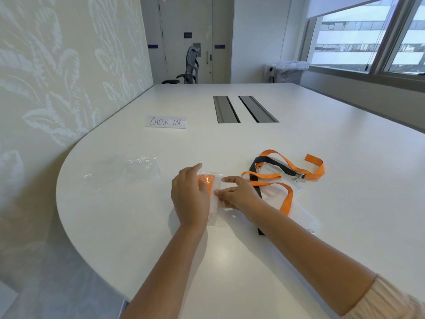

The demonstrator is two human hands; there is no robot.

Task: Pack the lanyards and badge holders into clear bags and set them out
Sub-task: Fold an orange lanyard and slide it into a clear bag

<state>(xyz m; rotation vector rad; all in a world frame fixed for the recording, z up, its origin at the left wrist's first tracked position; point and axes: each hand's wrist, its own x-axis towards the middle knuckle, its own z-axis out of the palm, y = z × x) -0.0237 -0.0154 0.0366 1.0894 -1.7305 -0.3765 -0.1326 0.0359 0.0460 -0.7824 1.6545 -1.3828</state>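
White meeting table [230, 249]: your left hand [188, 199] presses flat on the filled clear bag [212, 194] while your right hand [236, 195] pinches its flap, so sealing looks next, then the loose lanyards [287, 176].

Spare bags [124, 171] left (lanyards [287, 173] right)

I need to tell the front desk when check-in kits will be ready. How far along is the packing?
Early. Nothing lies by the CHECK-IN sign yet. In hand: the left hand presses and the right hand pinches one clear bag holding a folded orange lanyard. Left: loose orange and black lanyards and spare empty bags.
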